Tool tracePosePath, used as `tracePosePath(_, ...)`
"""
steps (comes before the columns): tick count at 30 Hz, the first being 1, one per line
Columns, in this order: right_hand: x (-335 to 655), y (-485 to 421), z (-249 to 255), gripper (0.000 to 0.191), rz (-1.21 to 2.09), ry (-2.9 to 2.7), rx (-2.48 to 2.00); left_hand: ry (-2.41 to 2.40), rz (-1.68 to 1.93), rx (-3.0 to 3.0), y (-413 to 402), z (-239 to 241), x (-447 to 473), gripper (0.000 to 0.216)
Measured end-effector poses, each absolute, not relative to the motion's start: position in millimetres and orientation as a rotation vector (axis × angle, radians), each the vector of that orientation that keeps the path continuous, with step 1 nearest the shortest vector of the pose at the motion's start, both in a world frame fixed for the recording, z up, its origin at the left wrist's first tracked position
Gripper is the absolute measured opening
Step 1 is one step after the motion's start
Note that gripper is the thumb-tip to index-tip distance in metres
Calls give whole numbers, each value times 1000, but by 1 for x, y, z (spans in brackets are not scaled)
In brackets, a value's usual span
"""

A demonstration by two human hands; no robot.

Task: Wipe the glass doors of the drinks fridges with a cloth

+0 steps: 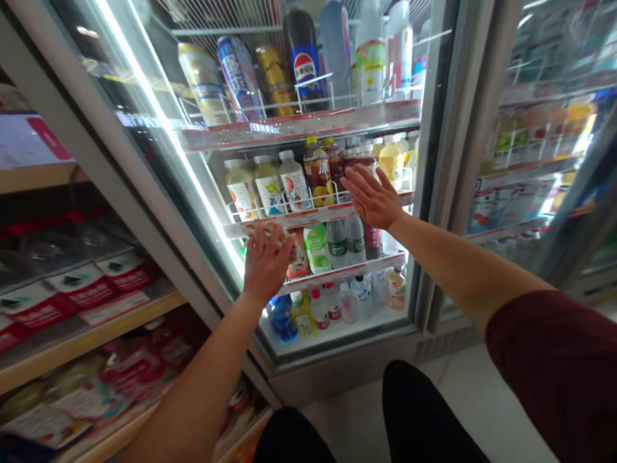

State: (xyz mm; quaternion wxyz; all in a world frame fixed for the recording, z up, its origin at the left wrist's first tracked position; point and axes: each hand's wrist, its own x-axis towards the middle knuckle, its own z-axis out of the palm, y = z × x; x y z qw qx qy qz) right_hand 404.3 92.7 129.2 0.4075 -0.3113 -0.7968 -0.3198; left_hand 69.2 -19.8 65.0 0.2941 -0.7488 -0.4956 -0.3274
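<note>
Both my hands are raised before a lit drinks fridge (337,350), and neither holds anything. My left hand (267,262) is open, its fingers spread at the front edge of a lower shelf (332,278). Above it stand several juice bottles (295,183) with white caps. My right hand (372,198) is also open, palm forward and fingers stretched, in front of the middle shelf's bottles. It hides part of that row, near the dark tea bottles (317,168). Whether either hand touches the fridge door or is just short of it, I cannot tell.
Cans (241,77) and a cola bottle (304,61) stand on the fridge's upper shelf. Small bottles (321,308) line its bottom. Wooden shelves (96,341) with packaged goods flank the left side. Another glass-fronted fridge (525,154) is on the right. My knees (409,405) show below.
</note>
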Motion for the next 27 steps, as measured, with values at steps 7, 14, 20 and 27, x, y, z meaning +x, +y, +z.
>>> tracePosePath(7, 399, 90, 125, 63, -766, -2005, -820, -1356, -1092, -1682, -7, 144, 39, 61)
tracePosePath(14, 400, 90, 122, 63, -764, -1982, -794, -1446, -1011, -1791, -19, 40, 36, 50)
tracePosePath(20, 399, 90, 123, 66, -791, -1997, -837, -1315, -1072, -1620, -2, 127, -13, 65)
tracePosePath(27, 400, 91, 123, 67, -776, -1997, -838, -1492, -1104, -1629, -20, 61, 11, 50)
